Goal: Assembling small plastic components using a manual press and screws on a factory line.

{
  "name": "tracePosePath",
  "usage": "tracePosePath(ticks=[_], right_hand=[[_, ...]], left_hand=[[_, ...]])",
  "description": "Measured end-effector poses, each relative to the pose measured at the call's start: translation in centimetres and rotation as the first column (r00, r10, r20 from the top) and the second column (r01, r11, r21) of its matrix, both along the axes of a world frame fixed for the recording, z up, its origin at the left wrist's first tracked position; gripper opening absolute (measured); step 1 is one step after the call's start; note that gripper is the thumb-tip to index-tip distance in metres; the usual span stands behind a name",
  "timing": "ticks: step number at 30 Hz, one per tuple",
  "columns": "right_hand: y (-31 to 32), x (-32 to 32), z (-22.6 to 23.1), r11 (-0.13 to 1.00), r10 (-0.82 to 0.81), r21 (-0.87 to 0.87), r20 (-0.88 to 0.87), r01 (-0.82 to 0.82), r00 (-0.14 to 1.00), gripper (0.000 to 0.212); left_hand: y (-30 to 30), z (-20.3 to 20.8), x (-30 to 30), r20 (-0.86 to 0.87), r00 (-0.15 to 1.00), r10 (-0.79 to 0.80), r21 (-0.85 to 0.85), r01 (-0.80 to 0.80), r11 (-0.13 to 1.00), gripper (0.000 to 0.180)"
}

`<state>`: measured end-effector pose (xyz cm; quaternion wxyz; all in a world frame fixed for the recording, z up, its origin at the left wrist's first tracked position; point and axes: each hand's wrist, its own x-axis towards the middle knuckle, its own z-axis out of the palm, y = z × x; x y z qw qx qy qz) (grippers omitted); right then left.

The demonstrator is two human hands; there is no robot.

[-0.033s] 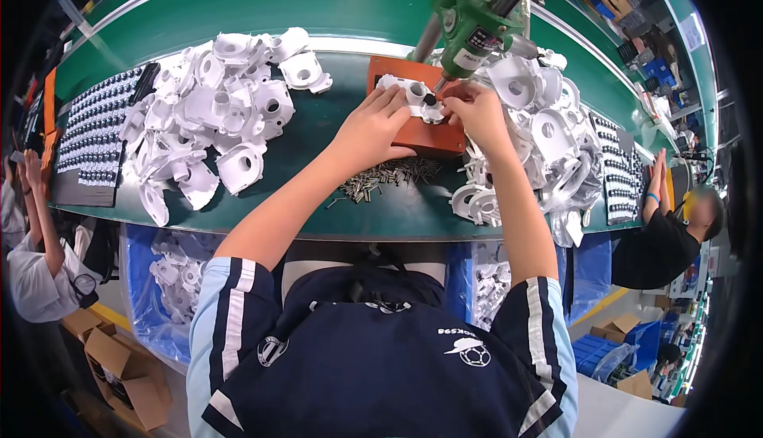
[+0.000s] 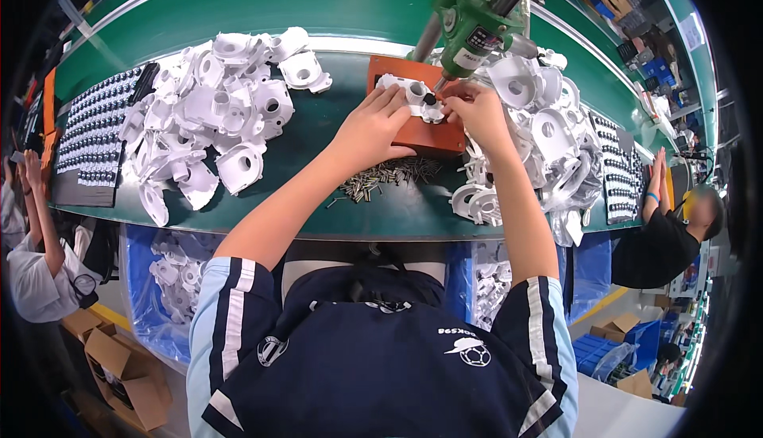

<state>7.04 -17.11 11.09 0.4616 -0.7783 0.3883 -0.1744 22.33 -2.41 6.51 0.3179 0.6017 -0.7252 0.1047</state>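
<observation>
A white plastic housing [image 2: 416, 91] with a black spot in its middle lies on an orange block [image 2: 433, 135]. My left hand [image 2: 373, 126] reaches over from the left, fingers stretched and fingertips against the housing's left side, its thumb spread along the block's near part. My right hand [image 2: 474, 112] is at the housing's right end, thumb and forefinger pinched together; whatever is between them is too small or hidden to name. Just above the housing hangs the narrow tip of a green bench press [image 2: 469, 44]. A heap of small metal pins [image 2: 373, 179] lies before the block.
White plastic housings are heaped at left [image 2: 230, 104] and right [image 2: 548, 132] on the green table. Trays with rows of small parts [image 2: 99, 132] flank them. Blue lined bins [image 2: 147, 295] stand below the front edge. Other people sit at both sides.
</observation>
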Motion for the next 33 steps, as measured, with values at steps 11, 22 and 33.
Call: tracePosePath(ticks=[11,22,33], right_hand=[[-0.3,1.0,-2.0,0.974,-0.027,-0.218,0.147,0.059,0.989,0.027],[0.0,2.1,-2.4,0.949,-0.005,-0.312,0.152,0.053,0.988,0.033],[0.1,1.5,-1.6,0.939,0.000,-0.342,0.092,0.032,0.996,0.026]], left_hand=[[0.0,0.2,-0.1,-0.010,1.000,0.002,-0.022,-0.002,1.000,0.057],[0.0,0.0,-0.1,-0.009,1.000,0.001,-0.011,-0.001,1.000,0.057],[0.0,0.1,-0.1,-0.012,1.000,0.005,-0.017,-0.005,1.000,0.057]])
